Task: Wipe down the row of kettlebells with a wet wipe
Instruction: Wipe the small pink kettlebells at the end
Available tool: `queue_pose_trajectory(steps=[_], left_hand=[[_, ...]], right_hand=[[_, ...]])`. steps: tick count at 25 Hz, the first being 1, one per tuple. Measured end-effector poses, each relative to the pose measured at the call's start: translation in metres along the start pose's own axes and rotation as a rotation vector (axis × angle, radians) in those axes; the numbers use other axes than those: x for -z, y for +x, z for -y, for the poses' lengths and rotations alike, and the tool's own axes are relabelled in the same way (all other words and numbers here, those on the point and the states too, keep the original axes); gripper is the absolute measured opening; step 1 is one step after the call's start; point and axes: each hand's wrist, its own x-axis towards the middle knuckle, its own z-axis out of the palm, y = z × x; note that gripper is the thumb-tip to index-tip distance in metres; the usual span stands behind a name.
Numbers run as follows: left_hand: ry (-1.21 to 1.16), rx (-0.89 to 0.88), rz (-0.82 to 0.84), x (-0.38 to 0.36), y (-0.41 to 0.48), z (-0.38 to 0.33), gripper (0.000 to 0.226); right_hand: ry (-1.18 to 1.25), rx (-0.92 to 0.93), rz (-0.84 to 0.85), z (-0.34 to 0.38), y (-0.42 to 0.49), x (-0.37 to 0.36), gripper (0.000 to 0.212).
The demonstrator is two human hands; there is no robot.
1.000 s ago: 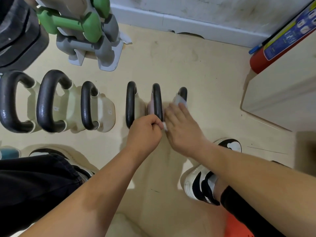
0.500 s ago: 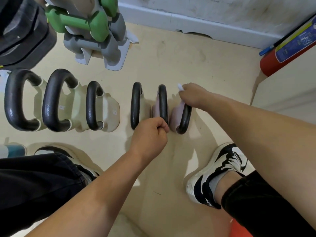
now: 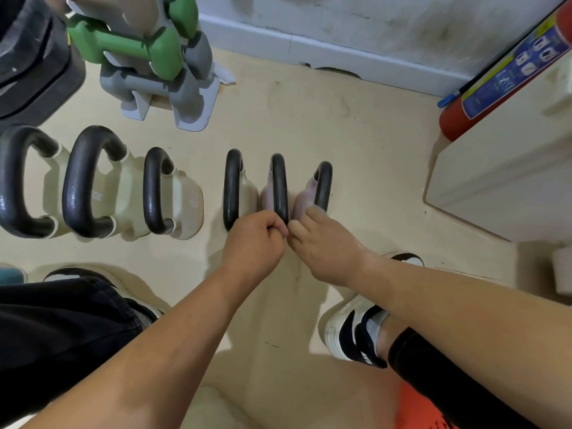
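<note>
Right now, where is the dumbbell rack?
Head view, upper left: the dumbbell rack stands on the floor behind the kettlebell row, near the baseboard.

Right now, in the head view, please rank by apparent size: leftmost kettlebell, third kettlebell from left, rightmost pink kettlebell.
1. Leftmost kettlebell, though cut by the frame edge.
2. Third kettlebell from left.
3. Rightmost pink kettlebell, partly hidden by the right hand.

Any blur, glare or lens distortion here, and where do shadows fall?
Head view: left hand, gripping a kettlebell handle, and right hand are sharp, no motion blur; wide-angle lens stretches the forearms toward the bottom edge; their soft shadows lie on the floor beneath; handles show dull sheen, no glare.
</note>
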Motion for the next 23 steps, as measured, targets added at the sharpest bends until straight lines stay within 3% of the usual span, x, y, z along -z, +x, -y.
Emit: queue_pose_trajectory(steps=[3, 6, 9, 13, 16, 19, 23], left_hand=[[0.002, -0.002, -0.010, 0.000, -0.003, 0.000, 0.029], [0.014, -0.008, -0.006, -0.001, -0.002, 0.001, 0.029], [0.012, -0.028, 0.005, -0.004, 0.000, 0.000, 0.030], [-0.005, -0.063, 0.051, -0.011, 0.002, -0.007, 0.029], [-0.015, -0.083, 0.060, -0.017, 0.001, -0.011, 0.028], [-0.045, -0.075, 0.061, -0.025, -0.001, -0.014, 0.027], [-0.144, 0.016, 0.035, -0.025, -0.005, -0.003, 0.028]], right_hand=[[-0.146, 0.038, -0.053, -0.011, 0.004, -0.010, 0.030], [-0.079, 0.027, -0.055, -0.035, 0.020, -0.006, 0.029], [0.205, -0.221, -0.059, -0.067, 0.040, 0.009, 0.039], [0.975, -0.720, 0.104, -0.108, 0.062, 0.000, 0.031], [1.418, -0.964, -0.050, -0.093, 0.066, -0.006, 0.034], [1.523, -1.165, -0.185, -0.054, 0.061, 0.007, 0.042], [1.641, -1.264, -0.300, -0.007, 0.050, 0.023, 0.051]])
